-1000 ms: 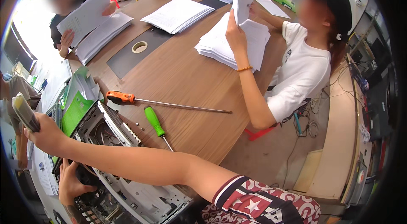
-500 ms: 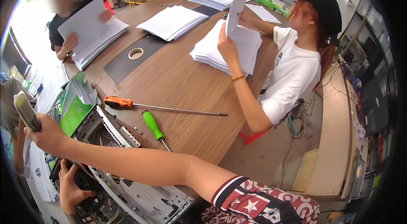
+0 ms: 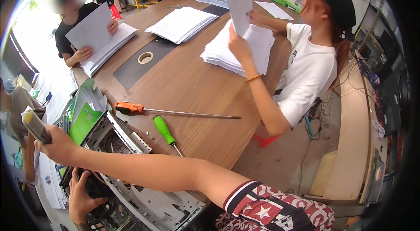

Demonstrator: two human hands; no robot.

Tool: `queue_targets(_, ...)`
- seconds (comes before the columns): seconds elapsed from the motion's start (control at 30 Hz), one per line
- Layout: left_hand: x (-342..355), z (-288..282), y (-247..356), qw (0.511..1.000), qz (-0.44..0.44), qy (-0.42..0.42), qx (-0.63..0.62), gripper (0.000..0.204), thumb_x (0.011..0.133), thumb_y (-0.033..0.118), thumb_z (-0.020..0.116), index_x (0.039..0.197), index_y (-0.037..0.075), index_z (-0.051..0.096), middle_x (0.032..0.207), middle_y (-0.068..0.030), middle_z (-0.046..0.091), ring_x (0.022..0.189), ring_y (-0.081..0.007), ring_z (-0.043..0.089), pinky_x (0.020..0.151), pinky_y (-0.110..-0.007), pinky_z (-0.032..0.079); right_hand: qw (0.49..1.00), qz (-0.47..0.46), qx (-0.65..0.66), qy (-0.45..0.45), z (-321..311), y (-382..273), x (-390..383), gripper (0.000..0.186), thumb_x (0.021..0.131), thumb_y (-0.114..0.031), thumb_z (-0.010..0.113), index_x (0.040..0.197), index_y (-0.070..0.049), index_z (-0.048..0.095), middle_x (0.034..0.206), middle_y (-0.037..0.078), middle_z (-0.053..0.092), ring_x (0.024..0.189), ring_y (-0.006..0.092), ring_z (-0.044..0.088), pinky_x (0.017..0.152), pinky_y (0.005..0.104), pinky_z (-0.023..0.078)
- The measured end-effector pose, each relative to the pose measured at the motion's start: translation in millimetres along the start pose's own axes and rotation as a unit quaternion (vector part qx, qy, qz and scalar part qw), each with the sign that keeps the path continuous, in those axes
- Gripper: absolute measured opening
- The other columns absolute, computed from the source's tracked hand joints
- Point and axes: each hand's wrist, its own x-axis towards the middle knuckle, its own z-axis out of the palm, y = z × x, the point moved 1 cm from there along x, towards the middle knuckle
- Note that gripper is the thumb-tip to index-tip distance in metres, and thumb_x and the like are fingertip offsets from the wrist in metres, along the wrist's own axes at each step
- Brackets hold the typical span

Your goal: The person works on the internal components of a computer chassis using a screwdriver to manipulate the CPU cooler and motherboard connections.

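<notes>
My right arm stretches across to the left, and my right hand is closed around a flat, brush-like thing, grey with a pale yellowish end, raised above the left side of an opened computer case. Lower down, my left hand reaches into the case, its fingers and thumb curved around a black part beside a circuit board. My forearm hides some of the case. Beyond it on the table lie a green-handled screwdriver, a long orange-and-black screwdriver and a few small screws.
Green and white packaging leans behind the case. Tape lies on the brown table. Paper stacks stand farther off. A person in white sits at right, another at far left, both holding sheets.
The whole view has shifted slightly right. Both my hands keep nearly the same places and grips. The person at right has turned the held sheet; the one at the back no longer holds up papers.
</notes>
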Motion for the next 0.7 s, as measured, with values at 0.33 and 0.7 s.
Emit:
queue_targets(0.33,-33.3,-56.8,-20.7,0.98,0.056,0.186,-0.034,0.03,0.083,0.01,0.072,0.112,0.006,0.064,0.119,-0.0122,0.062,0.114,-0.0311,0.058,0.099,-0.038,0.044,0.988,0.106,-0.11,-0.03,-22.2,-48.1,-0.1,0.032,0.091,-0.031,0.065,0.106,-0.003,0.064,0.071,-0.002,0.054,0.05,0.0035,0.039,0.044,0.0239,0.027)
queue_targets(0.7,-88.1,-18.2,-75.8,0.954,-0.08,0.278,-0.08,0.019,0.085,0.011,0.066,0.103,0.005,0.068,0.108,-0.0132,0.064,0.104,-0.0299,0.061,0.093,-0.036,0.046,0.991,0.114,-0.051,-0.039,-6.0,-54.3,-10.7,0.042,0.096,-0.04,0.061,0.109,0.0,0.059,0.068,0.0,0.051,0.044,0.0055,0.038,0.041,0.0229,0.025)
